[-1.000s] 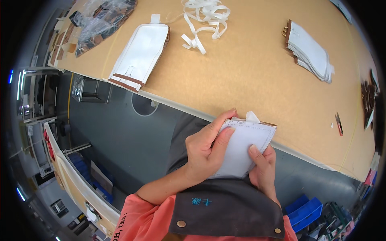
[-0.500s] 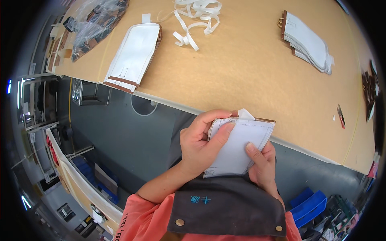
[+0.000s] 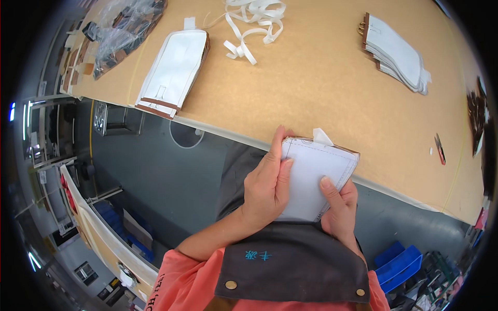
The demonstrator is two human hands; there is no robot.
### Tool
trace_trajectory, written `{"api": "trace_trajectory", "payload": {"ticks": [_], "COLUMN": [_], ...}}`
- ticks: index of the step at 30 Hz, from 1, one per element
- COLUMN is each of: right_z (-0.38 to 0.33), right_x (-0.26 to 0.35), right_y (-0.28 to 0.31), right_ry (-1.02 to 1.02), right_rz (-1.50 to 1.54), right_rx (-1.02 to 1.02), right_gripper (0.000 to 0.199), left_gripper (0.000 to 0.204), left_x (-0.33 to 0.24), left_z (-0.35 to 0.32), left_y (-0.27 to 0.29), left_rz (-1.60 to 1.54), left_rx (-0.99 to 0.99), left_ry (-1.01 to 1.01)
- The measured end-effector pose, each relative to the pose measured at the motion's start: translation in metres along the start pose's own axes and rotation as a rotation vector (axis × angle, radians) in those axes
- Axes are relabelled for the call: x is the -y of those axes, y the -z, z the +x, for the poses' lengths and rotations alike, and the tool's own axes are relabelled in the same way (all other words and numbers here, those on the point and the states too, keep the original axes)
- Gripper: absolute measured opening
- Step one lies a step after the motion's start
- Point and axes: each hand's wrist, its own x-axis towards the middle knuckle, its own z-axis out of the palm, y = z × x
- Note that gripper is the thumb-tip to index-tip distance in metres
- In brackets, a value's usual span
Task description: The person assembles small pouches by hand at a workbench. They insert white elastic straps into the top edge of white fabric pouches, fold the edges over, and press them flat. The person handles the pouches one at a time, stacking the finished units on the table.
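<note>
Between both hands, just off the near table edge, is a flat white-faced panel (image 3: 308, 176) with brown edges, a stitched line round its border and a small white tab (image 3: 322, 137) sticking up from its top. My left hand (image 3: 267, 181) is closed on its left side, thumb on the white face and fingers along the edge and behind. My right hand (image 3: 340, 205) pinches the lower right side, thumb on the face, fingers hidden underneath. The bottom of the panel meets my dark apron (image 3: 295, 262).
On the table lie a stack of similar white panels (image 3: 176, 67) at left, another stack (image 3: 394, 54) at right, tangled white tape (image 3: 254, 26), a plastic bag (image 3: 127, 33) and small red-handled snips (image 3: 440, 149). Blue bins (image 3: 399, 267) stand on the floor at lower right.
The panel has moved slightly up and right toward the table. My left hand has shifted from its top edge to the left side, its fingers now straighter.
</note>
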Motion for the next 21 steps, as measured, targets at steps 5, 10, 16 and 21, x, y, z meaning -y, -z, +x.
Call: {"api": "trace_trajectory", "payload": {"ticks": [5,10,16,21], "right_z": [0.007,0.006,0.018,0.009], "right_x": [0.016,0.017,0.022,0.013], "right_y": [-0.011,-0.011,-0.007,-0.010], "right_ry": [-0.101,-0.017,0.032,0.166], "right_rz": [-0.017,-0.079,0.108,0.049], "right_rx": [0.138,0.214,0.282,0.186], "right_gripper": [0.037,0.042,0.047,0.040], "left_gripper": [0.039,0.031,0.035,0.037], "left_x": [-0.006,0.007,0.006,0.001], "left_z": [0.001,0.002,-0.005,-0.008], "left_y": [0.006,0.017,0.019,0.019], "left_rz": [-0.510,-0.873,-0.888,-0.859], "left_rx": [-0.003,0.069,0.077,0.093], "left_ry": [0.388,0.608,0.625,0.603]}}
